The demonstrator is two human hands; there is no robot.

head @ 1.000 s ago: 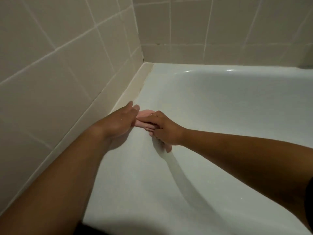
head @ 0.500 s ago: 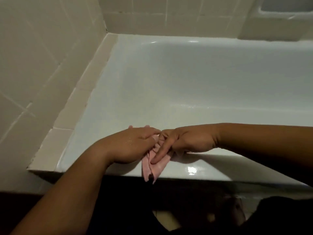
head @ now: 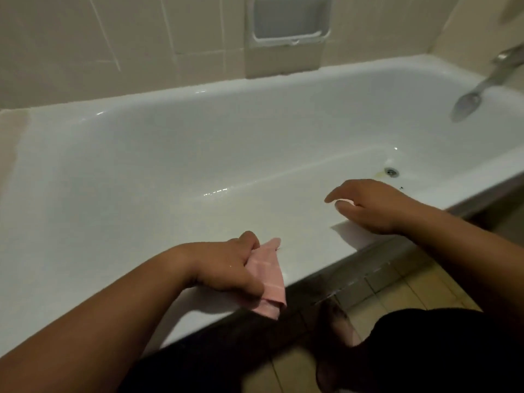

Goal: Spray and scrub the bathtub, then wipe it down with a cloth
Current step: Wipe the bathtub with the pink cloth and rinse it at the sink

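The white bathtub (head: 198, 171) fills the middle of the head view, its near rim running from lower left to the right. My left hand (head: 226, 265) rests on that near rim and grips a folded pink cloth (head: 269, 275), whose lower end hangs over the rim's outer edge. My right hand (head: 368, 205) hovers over the rim further right, fingers loosely spread and holding nothing.
A drain (head: 391, 172) sits in the tub floor at the right. A metal spout (head: 482, 86) reaches over the tub's right end. A recessed soap dish (head: 289, 21) is set in the tiled back wall. Tiled floor (head: 411, 290) and my dark-clothed knee lie below the rim.
My right hand has let go of the cloth and moved right along the rim. My left hand alone keeps the cloth. The view has swung right, showing the drain and spout.
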